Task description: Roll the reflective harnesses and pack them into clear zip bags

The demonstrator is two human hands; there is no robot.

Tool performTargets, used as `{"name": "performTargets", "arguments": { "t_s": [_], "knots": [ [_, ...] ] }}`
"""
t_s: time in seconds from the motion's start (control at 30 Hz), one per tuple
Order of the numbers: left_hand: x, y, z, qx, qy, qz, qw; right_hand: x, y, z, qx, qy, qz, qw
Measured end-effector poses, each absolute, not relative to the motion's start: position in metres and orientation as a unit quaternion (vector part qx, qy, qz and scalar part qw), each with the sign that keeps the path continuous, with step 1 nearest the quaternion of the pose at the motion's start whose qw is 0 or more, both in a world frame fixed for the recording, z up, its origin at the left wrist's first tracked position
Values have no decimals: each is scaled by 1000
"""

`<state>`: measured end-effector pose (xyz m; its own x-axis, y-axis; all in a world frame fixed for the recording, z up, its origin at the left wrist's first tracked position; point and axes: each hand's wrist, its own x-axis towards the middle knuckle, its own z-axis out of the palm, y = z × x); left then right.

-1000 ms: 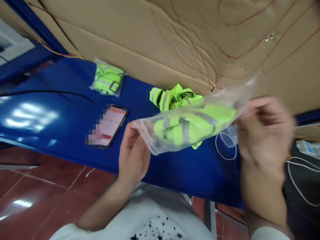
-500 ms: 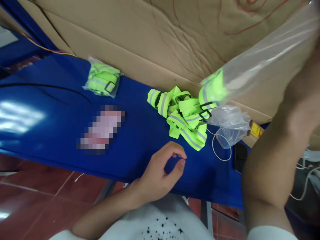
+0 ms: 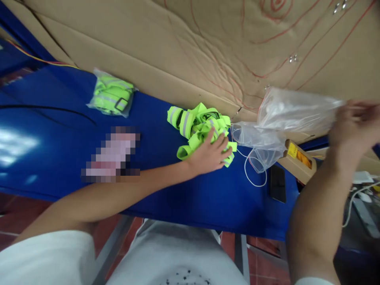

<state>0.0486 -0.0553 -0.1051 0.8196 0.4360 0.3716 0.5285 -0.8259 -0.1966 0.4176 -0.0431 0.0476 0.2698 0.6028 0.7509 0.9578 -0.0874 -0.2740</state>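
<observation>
A tangled pile of neon-green reflective straps with grey stripes lies on the blue table against the cardboard. My left hand rests on the pile's near right side, fingers spread over the straps. At the far right, my right hand is closed on the end of a clear plastic bag, which stretches leftward in front of the cardboard and looks empty. Another clear bag lies crumpled beside the pile. Further left sits a sealed clear packet of folded green strap with a black buckle.
Behind the blue table stands a cardboard panel with red lines. A pixelated pinkish item lies left. On the right are a white cord, a black phone and a small cardboard box.
My left hand has moved from the table's front onto the straps, its fingers spreading. My right hand has come down with the bag; the green strap that was in it is now out.
</observation>
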Motion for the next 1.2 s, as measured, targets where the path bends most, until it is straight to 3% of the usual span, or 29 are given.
{"name": "performTargets", "arguments": {
  "t_s": [0.07,0.17,0.3,0.4,0.53,0.63,0.77,0.9,1.03,1.1,1.2],
  "knots": [
    [34,-35,-108,-945,-256,-163,118,392,-57,16,-781,-486,-246,307],
    [19,-22,-109,-955,-224,-162,109,350,-75,-33,-724,-547,-325,267],
    [16,-45,-108,-964,-176,-172,102,322,-85,-87,-634,-734,-207,126],
    [9,-72,-99,-960,-173,-193,107,325,-87,-108,-632,-754,-153,88],
    [-33,-55,-75,-927,-276,-229,110,325,-105,-104,-605,-749,-211,166],
    [-88,-1,-66,-815,-520,-249,61,299,-129,-93,-544,-772,-226,239],
    [-149,57,-76,-647,-739,-188,-28,244,-156,-88,-404,-867,-185,227],
    [-174,65,-83,-640,-743,-194,-24,218,-162,-92,-352,-897,-143,224],
    [-171,35,-70,-655,-692,-303,-10,221,-162,-97,-371,-887,-79,262],
    [-157,3,-60,-689,-627,-363,-17,221,-165,-97,-393,-870,17,298],
    [-124,-61,-54,-778,-447,-442,-16,212,-171,-98,-445,-764,269,382]
  ]
}}
